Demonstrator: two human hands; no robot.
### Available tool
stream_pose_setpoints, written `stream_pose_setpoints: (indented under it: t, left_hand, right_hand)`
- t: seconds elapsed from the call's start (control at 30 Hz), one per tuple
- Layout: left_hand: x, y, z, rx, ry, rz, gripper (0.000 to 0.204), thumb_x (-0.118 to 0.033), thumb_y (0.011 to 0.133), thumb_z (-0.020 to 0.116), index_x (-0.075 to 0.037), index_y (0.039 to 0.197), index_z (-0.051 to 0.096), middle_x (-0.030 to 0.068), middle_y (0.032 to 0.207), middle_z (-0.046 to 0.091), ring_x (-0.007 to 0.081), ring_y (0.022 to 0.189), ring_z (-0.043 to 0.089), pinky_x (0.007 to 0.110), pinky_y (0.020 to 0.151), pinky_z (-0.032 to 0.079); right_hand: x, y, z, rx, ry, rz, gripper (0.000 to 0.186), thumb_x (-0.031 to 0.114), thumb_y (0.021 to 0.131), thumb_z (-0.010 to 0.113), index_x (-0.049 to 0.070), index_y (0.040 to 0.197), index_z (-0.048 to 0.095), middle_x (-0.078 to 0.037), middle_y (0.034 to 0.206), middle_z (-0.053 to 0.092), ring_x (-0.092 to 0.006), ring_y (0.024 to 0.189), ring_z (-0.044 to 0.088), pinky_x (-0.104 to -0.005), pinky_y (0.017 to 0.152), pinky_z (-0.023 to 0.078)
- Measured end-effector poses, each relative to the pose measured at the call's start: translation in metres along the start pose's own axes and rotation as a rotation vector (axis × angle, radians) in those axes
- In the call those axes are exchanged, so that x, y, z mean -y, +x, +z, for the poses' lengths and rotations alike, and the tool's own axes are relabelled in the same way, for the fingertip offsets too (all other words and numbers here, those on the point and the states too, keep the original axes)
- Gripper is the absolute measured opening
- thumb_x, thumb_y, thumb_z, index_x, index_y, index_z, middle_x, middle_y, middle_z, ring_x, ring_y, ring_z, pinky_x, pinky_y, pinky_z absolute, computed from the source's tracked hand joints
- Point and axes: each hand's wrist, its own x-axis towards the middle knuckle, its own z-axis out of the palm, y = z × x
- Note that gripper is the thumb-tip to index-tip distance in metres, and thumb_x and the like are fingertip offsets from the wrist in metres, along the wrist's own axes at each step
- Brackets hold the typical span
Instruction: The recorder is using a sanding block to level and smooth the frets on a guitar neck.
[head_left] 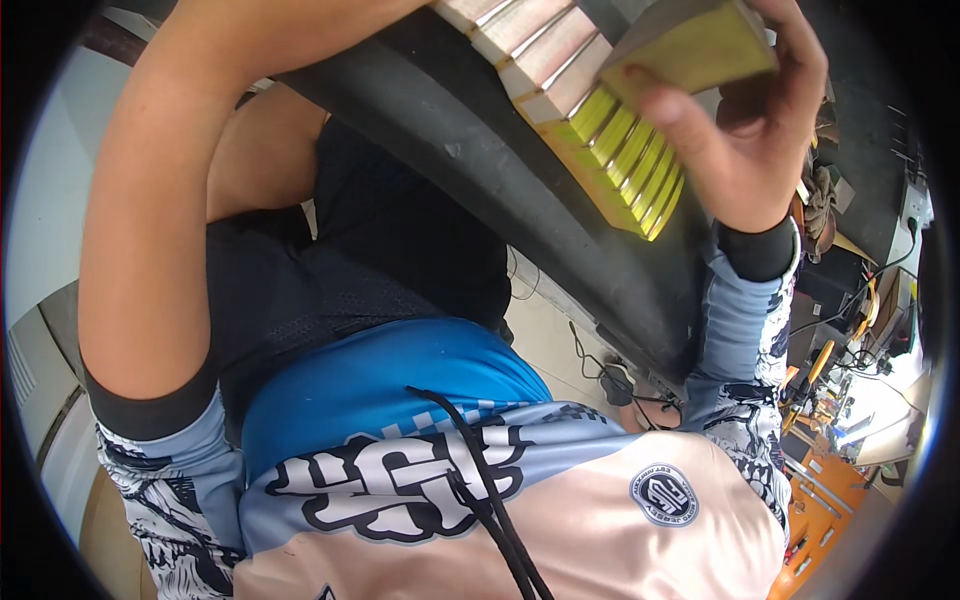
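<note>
At the upper right, my right hand [745, 160] is closed round a yellow-green block-shaped box [690, 50], somewhat blurred. Its thumb presses on the near side. Just beneath the box, a tight row of thin yellow-green boxes [625, 160] stands on the black table [450, 130]. The row carries on toward the upper left as pale, whitish boxes [545, 55], cut off by the top edge. My left forearm [250, 40] reaches across the upper left and out past the top edge, so the left hand cannot be seen.
To the right lies a cluttered bench with tools, cables [870, 360] and a white power strip [912, 215]. An orange board with tools [820, 510] is at the lower right. Below the table edge, a dark cable [590, 350] hangs over the pale floor.
</note>
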Motion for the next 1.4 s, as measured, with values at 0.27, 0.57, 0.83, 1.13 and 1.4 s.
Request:
stream_pose_setpoints:
  t: [0.27, 0.57, 0.83, 1.13, 1.4]
  left_hand:
    - [0.001, 0.004, -0.006, 0.043, -0.011, -0.013, 0.036, -0.035, 0.097, 0.065, -0.003, 0.083, 0.072, 0.0111, 0.076, 0.066, 0.0308, 0.073, 0.063, 0.041, 0.068, 0.049]
    - [0.005, 0.004, -0.001, 0.046, -0.028, 0.01, 0.035, -0.034, 0.097, 0.065, -0.003, 0.083, 0.072, 0.011, 0.076, 0.065, 0.0306, 0.073, 0.063, 0.041, 0.068, 0.048]
    - [0.006, 0.001, 0.006, 0.009, -0.01, 0.023, 0.034, -0.033, 0.098, 0.065, -0.003, 0.083, 0.071, 0.0106, 0.075, 0.065, 0.0296, 0.072, 0.062, 0.04, 0.067, 0.047]
    - [0.003, 0.005, 0.003, 0.034, -0.064, -0.003, 0.033, -0.032, 0.098, 0.066, -0.002, 0.083, 0.071, 0.0114, 0.075, 0.065, 0.0299, 0.072, 0.062, 0.04, 0.066, 0.048]
    - [0.0, 0.009, 0.009, 0.072, -0.2, -0.003, 0.031, -0.03, 0.097, 0.066, -0.002, 0.085, 0.072, 0.0116, 0.078, 0.067, 0.0308, 0.073, 0.063, 0.04, 0.067, 0.048]
  right_hand:
    - [-0.019, -0.01, -0.006, -0.033, 0.058, -0.143, 0.092, 0.043, 0.074, 0.094, 0.0, 0.142, 0.048, -0.023, 0.146, 0.04, -0.0362, 0.135, 0.049, -0.0458, 0.109, 0.047]
    - [-0.021, 0.004, -0.015, 0.107, -0.119, -0.416, 0.09, 0.031, 0.069, 0.098, 0.001, 0.14, 0.053, -0.023, 0.144, 0.045, -0.038, 0.141, 0.043, -0.0485, 0.11, 0.048]
    - [-0.031, -0.013, -0.003, -0.054, -0.268, -0.369, 0.09, 0.032, 0.064, 0.1, 0.001, 0.136, 0.057, -0.021, 0.141, 0.05, -0.0388, 0.139, 0.044, -0.0495, 0.109, 0.049]
    - [0.007, 0.002, -0.018, 0.163, -0.074, 0.028, 0.082, 0.026, 0.067, 0.098, 0.002, 0.135, 0.059, -0.022, 0.137, 0.048, -0.0354, 0.123, 0.061, -0.0464, 0.097, 0.055]
    - [-0.038, -0.011, -0.026, 0.044, -0.349, -0.327, 0.079, 0.024, 0.065, 0.099, 0.003, 0.133, 0.062, -0.022, 0.14, 0.046, -0.0369, 0.123, 0.059, -0.0451, 0.101, 0.055]
